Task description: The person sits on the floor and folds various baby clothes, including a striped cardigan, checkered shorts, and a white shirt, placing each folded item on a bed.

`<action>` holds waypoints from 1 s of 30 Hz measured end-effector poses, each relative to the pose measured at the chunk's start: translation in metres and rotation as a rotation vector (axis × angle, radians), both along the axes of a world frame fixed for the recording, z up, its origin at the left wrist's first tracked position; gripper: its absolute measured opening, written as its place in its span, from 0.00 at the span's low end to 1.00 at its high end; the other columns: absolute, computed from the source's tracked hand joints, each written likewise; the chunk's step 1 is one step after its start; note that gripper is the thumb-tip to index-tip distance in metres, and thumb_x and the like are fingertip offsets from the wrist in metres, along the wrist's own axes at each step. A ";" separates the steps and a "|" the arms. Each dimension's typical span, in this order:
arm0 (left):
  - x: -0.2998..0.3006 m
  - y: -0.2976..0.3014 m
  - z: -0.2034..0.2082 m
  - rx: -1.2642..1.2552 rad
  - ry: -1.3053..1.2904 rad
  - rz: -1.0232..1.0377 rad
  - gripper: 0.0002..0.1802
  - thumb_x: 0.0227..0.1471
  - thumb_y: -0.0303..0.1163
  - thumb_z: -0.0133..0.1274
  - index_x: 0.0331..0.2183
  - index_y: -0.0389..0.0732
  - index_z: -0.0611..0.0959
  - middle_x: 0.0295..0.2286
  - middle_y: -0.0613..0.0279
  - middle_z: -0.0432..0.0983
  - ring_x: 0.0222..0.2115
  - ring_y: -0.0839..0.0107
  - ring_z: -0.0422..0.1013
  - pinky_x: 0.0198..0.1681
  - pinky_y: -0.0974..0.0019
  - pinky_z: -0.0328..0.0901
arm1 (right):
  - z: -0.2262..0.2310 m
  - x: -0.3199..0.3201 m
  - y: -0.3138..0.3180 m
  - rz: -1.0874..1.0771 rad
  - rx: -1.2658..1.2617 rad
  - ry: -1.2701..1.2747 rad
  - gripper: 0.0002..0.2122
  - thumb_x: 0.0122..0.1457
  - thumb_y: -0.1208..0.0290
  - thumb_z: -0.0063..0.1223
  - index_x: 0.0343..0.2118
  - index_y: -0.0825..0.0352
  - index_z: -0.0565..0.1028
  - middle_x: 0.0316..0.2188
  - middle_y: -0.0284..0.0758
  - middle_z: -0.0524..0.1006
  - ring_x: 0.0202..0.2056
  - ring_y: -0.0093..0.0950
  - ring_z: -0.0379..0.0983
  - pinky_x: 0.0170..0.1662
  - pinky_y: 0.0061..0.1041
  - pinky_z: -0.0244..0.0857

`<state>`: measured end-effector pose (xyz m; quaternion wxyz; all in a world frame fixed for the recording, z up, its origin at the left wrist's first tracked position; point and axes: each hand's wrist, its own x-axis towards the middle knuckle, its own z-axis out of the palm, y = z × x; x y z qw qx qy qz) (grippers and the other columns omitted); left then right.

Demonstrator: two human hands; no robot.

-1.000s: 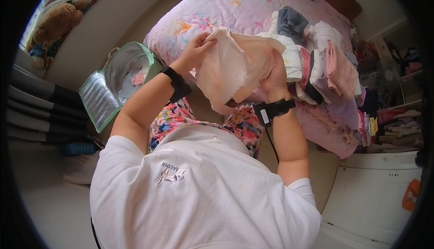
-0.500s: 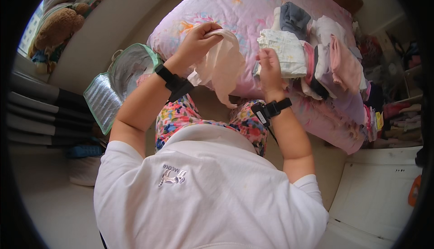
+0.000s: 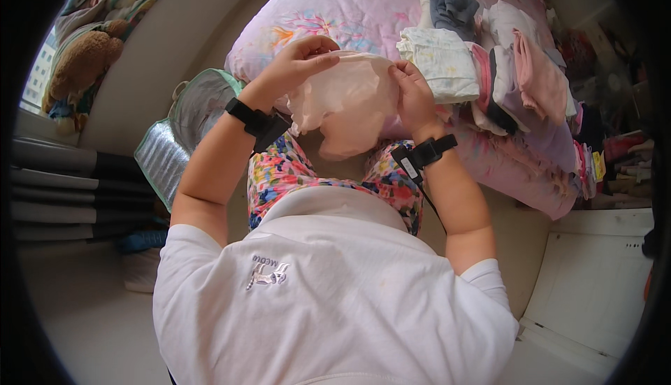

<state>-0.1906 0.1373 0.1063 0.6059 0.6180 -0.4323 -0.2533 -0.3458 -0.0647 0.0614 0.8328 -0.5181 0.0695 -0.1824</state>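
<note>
A thin, pale pink garment (image 3: pixel 349 98) hangs spread between my two hands, above my lap and the near edge of the bed. My left hand (image 3: pixel 307 60) pinches its upper left edge. My right hand (image 3: pixel 414 97) grips the upper right edge, thumb and fingers closed on the cloth. One side of the garment has a wavy, ruffled edge; its exact kind is unclear. Just beyond my right hand lies a folded white cloth with faint prints (image 3: pixel 447 67), part of a group of folded clothes on the bed.
The bed has a pink floral quilt (image 3: pixel 300 7). Beside the white cloth lie a dark grey folded garment (image 3: pixel 454 11) and a pink one (image 3: pixel 538 84). An open silver-lined basket with green trim (image 3: pixel 210 105) stands at left. Shelves of clothes (image 3: pixel 629 168) are at far right.
My right hand has moved left from beside the white folded cloth and taken hold of the pink garment. The garment, hanging narrow from my left hand before, is now stretched wider.
</note>
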 end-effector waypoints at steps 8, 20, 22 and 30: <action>0.006 0.008 -0.003 0.145 0.359 0.120 0.15 0.54 0.45 0.55 0.30 0.42 0.80 0.23 0.74 0.71 0.24 0.85 0.66 0.26 0.76 0.61 | 0.016 -0.008 0.005 0.124 0.127 0.020 0.04 0.60 0.75 0.49 0.38 0.65 0.71 0.29 0.30 0.74 0.31 0.16 0.71 0.35 0.15 0.66; 0.014 0.014 -0.021 0.251 -0.953 0.017 0.19 0.48 0.39 0.55 0.43 0.44 0.77 0.33 0.62 0.74 0.33 0.66 0.73 0.33 0.64 0.67 | -0.004 -0.001 -0.016 -0.196 -1.172 0.170 0.11 0.51 0.67 0.55 0.34 0.67 0.77 0.30 0.43 0.73 0.33 0.41 0.72 0.38 0.33 0.65; 0.014 0.017 -0.020 0.463 -0.933 0.132 0.14 0.46 0.38 0.54 0.38 0.47 0.80 0.35 0.61 0.74 0.35 0.58 0.72 0.37 0.58 0.67 | -0.003 0.003 -0.019 -0.278 -1.216 0.059 0.11 0.51 0.66 0.54 0.35 0.66 0.77 0.29 0.42 0.73 0.33 0.41 0.72 0.37 0.34 0.65; 0.020 0.015 -0.006 0.846 -0.862 0.522 0.26 0.54 0.57 0.43 0.34 0.45 0.82 0.30 0.55 0.79 0.36 0.57 0.75 0.36 0.57 0.69 | 0.032 0.001 -0.007 -0.224 -1.299 0.686 0.18 0.53 0.57 0.51 0.43 0.61 0.75 0.42 0.48 0.75 0.42 0.41 0.73 0.44 0.35 0.66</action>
